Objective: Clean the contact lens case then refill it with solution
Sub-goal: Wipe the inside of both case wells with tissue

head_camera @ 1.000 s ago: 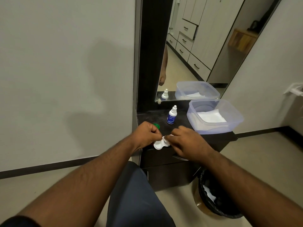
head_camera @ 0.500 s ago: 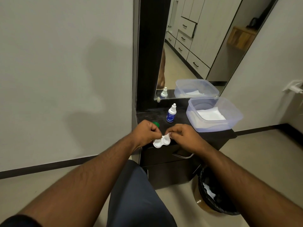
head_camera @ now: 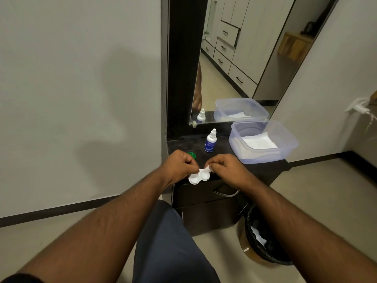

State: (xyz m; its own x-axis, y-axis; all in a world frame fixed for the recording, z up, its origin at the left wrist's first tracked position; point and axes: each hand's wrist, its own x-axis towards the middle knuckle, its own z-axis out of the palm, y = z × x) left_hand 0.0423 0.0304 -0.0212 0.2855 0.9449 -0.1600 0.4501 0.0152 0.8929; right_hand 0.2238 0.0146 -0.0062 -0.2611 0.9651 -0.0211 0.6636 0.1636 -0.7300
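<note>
At frame centre, the left hand (head_camera: 179, 164) is pinching the white lens case (head_camera: 199, 176); the right hand (head_camera: 226, 167) is pinching a white tissue (head_camera: 208, 168) against it. The solution bottle (head_camera: 210, 141) above has an unreadable blue label.

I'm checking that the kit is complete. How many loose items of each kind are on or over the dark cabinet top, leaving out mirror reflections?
Contact lens case: 1
Green cap: 1
Solution bottle: 1
Clear plastic tub: 1
White tissues: 2, one in the tub, one pinched in the right hand
Total: 6
</note>
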